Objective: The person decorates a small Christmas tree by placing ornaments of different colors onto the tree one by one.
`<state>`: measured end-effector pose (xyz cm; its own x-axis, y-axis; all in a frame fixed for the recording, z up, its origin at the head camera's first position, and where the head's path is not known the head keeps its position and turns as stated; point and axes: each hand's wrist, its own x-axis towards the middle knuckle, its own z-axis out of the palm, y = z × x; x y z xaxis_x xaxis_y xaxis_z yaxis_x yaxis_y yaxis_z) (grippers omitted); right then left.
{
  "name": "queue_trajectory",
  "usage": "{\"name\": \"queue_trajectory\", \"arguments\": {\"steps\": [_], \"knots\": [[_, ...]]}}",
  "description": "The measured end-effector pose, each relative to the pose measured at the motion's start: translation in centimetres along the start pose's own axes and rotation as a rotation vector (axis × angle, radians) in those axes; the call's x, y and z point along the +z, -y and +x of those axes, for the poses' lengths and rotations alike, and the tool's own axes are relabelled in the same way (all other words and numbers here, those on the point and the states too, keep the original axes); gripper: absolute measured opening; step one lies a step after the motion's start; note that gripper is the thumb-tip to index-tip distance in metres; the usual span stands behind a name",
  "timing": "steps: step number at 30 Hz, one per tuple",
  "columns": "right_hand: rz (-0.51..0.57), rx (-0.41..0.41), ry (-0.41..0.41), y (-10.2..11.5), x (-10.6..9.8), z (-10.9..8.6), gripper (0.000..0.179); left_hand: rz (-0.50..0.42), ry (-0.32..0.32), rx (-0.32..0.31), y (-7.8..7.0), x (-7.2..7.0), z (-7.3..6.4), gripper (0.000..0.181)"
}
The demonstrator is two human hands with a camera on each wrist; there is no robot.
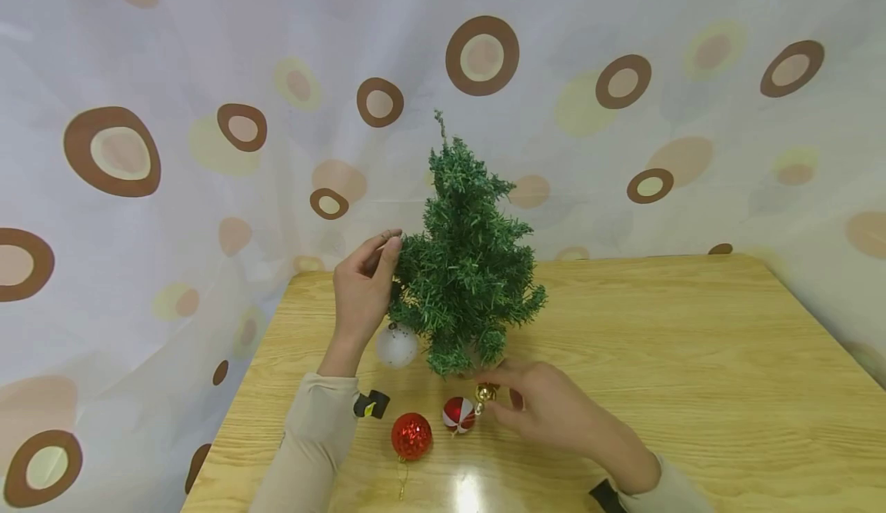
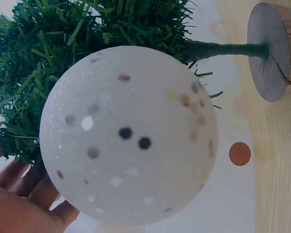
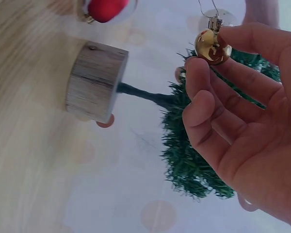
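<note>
A small green artificial Christmas tree (image 1: 471, 267) stands on a round wooden base (image 3: 94, 80). At its left side my left hand (image 1: 363, 286) pinches a branch between thumb and fingers. A white speckled bauble (image 2: 128, 136) hangs from a low branch near that wrist and covers part of the hand in the left wrist view. In front of the tree my right hand (image 1: 547, 405) pinches a small shiny gold bauble (image 3: 212, 47) between thumb and fingertips. A thin loop rises from the bauble's cap.
A red glittery bauble (image 1: 411, 437) with a gold string lies on the wooden table (image 1: 657, 344), in front of the tree. Beside it is a red and white bauble (image 1: 458, 414). A curtain with round patterns (image 1: 554, 5) hangs behind the table.
</note>
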<state>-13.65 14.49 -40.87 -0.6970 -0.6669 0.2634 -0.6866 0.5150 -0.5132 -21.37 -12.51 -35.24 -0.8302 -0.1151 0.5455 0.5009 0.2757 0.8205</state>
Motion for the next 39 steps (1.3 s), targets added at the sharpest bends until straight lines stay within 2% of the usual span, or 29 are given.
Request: {"name": "queue_trajectory", "arguments": {"steps": [12, 21, 24, 28, 31, 37, 39], "knots": [[-0.04, -0.065, -0.077, 1.5, -2.3, 0.0, 0.031, 0.031, -0.03, -0.003, -0.1, -0.2, -0.3, 0.03], [-0.026, -0.142, -0.19, 2.0, -3.7, 0.5, 0.028, 0.041, -0.055, -0.001, -0.4, -0.4, -0.4, 0.029], [-0.022, -0.144, -0.228, 2.1, -4.2, 0.7, 0.029, 0.054, -0.061, -0.013, -0.7, -0.5, -0.6, 0.03], [-0.014, -0.128, -0.242, 2.5, -4.6, 0.9, 0.028, 0.09, -0.1, -0.015, -1.2, -0.9, -1.2, 0.032], [-0.012, -0.138, -0.254, 2.6, -4.7, 1.1, 0.028, 0.134, -0.133, 0.042, -1.7, -1.1, -1.7, 0.033], [-0.012, -0.186, -0.361, 2.6, -4.8, 1.4, 0.03, 0.268, -0.181, 0.279, -3.2, -0.7, -2.8, 0.031], [-0.015, -0.199, -0.393, 2.6, -4.8, 1.5, 0.029, 0.287, -0.19, 0.357, -3.7, -0.5, -3.1, 0.028]]}}
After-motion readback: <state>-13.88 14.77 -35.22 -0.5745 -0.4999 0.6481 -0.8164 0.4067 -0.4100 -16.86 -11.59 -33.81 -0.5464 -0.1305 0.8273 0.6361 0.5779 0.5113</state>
